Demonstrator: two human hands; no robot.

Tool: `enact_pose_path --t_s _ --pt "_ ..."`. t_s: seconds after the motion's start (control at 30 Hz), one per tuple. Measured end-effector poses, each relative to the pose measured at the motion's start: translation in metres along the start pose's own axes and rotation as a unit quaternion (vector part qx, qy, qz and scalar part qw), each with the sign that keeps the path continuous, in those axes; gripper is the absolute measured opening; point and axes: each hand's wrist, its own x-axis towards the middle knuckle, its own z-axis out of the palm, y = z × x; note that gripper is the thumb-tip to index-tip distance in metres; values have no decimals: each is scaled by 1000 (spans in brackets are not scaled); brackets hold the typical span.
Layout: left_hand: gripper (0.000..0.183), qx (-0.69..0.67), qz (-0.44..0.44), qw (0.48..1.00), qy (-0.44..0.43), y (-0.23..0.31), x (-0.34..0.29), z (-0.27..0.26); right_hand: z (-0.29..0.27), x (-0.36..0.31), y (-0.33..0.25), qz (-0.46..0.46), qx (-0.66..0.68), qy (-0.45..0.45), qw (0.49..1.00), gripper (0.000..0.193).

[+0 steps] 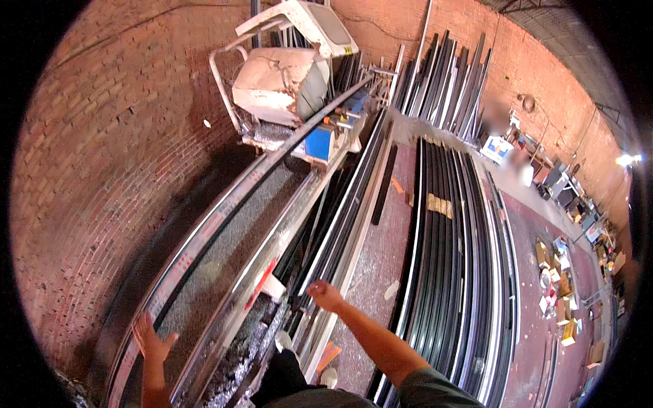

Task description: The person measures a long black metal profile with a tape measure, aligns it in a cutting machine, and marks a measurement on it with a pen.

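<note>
At the lower left, my left hand (153, 338) has its fingers stretched and its thumb apart. It lies against the side of a long pale metal profile (197, 246), which runs along the saw bench up to the machine. My right hand (323, 297) is curled closed above a bundle of long dark and silver profiles (350, 197); whether it holds anything is hidden. Between my hands, a red strip (260, 283) lies along the bench's metal rail (238, 289), beside a small white block (273, 288).
A cutting machine with a worn white hood (272, 81) and a blue box (318, 144) stands at the far end. Black profiles (442, 258) cover the floor to my right. More bars (445, 85) lean on the brick wall. Cartons (564, 309) lie farther right.
</note>
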Motion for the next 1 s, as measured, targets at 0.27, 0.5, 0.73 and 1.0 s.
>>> enact_pose_path --t_s 0.27,0.5,0.73,1.0 --pt "80 72 -210 974 43 -73 52 127 112 205 -69 65 162 -108 979 74" --pt "64 228 -135 964 -7 -83 42 120 170 358 -156 173 439 -35 881 97" --pt "67 224 -185 951 -106 -63 62 90 204 401 -190 92 651 -35 753 41" --pt "73 175 -243 931 -209 -59 75 39 173 398 -224 100 684 -3 722 36"
